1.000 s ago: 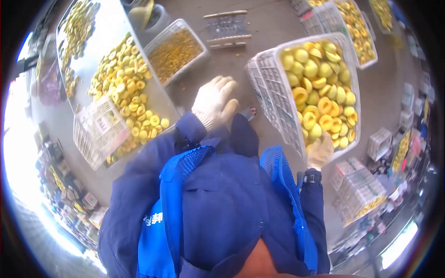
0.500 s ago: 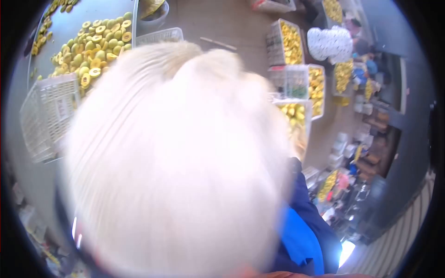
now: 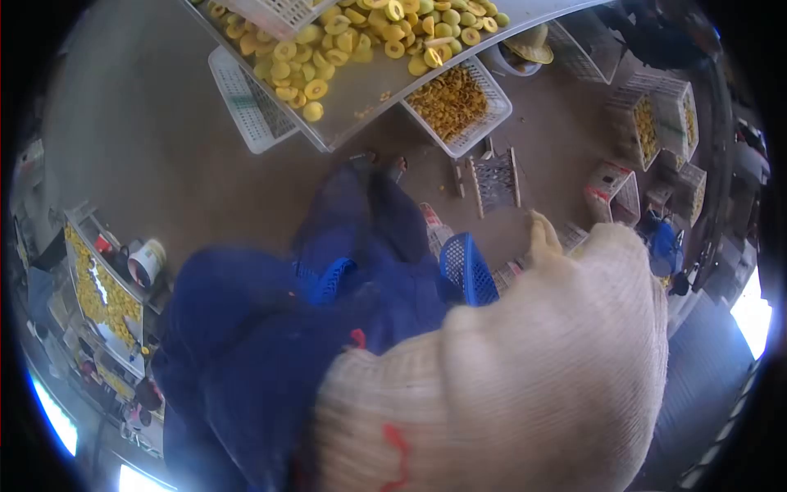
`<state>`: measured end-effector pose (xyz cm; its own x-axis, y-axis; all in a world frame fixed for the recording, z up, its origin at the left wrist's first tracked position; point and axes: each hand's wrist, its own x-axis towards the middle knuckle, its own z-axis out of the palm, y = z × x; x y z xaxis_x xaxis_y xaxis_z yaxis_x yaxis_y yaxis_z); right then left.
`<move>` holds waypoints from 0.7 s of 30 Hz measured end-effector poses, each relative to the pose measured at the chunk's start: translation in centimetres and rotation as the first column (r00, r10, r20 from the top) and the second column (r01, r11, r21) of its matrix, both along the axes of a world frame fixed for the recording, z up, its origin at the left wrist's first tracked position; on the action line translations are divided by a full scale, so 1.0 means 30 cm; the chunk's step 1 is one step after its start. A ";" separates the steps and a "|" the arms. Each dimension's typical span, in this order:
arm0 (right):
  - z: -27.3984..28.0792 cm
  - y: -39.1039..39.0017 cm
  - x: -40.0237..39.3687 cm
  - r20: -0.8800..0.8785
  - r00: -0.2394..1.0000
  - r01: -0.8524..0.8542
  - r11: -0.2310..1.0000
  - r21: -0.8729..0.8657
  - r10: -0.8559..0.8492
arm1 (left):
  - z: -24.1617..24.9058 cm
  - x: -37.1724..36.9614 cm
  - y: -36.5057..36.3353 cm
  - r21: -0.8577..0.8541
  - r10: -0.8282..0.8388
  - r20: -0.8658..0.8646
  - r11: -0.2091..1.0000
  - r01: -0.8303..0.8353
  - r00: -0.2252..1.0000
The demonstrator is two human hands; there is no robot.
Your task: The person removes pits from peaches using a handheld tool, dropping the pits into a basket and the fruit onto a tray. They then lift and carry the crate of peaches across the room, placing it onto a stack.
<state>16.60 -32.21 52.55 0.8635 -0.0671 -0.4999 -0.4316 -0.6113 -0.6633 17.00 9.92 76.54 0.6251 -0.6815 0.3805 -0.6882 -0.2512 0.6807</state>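
A pale knitted glove, which looks like my left hand [image 3: 525, 353], fills the lower right close to the camera. Its ribbed cuff with red thread meets a dark blue sleeve [image 3: 229, 328] on the left. One fingertip juts up past the glove's top edge; the other fingers cannot be told apart, and nothing held can be made out. My right hand is not visible. Beyond stands a metal table [image 3: 352, 102] bearing halved yellow-green fruit [image 3: 336, 41] and a white crate [image 3: 279, 12].
Beside the table are a basket of orange-brown pieces [image 3: 451, 107], a pale crate [image 3: 250, 107] and a small stool [image 3: 495, 182]. Crates of fruit [image 3: 643, 131] stand at right. Another table with yellow fruit [image 3: 102, 295] is at left. My legs [image 3: 344, 213] are below.
The view has swung round, bringing the floor, legs and stool into sight. The glove has shifted from the middle to the lower right and covers less of the picture.
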 end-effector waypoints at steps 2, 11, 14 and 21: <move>-0.055 0.052 0.078 -0.088 0.991 -0.094 0.993 0.066 0.100 | -0.019 -0.019 0.046 -0.020 0.074 -0.042 0.997 -0.075 0.996; -0.243 0.231 0.347 -0.402 0.836 -0.401 0.916 0.017 0.373 | -0.769 -0.206 0.385 0.330 0.750 -0.657 0.372 -0.868 0.072; -0.188 0.279 0.351 -0.391 0.868 -0.338 0.941 -0.018 0.305 | -1.320 -0.416 0.525 0.832 0.860 -0.483 0.393 -0.391 -0.164; -0.362 0.015 0.335 -0.603 0.590 -0.742 0.654 -0.144 0.537 | -2.208 -0.730 0.548 0.881 0.844 -0.474 0.457 -0.126 -0.251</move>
<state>26.66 -31.77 41.67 0.4012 0.1536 -0.9030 -0.0113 -0.9849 -0.1725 -4.91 26.37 10.30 0.2941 0.3229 -0.8996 0.8575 -0.5049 0.0991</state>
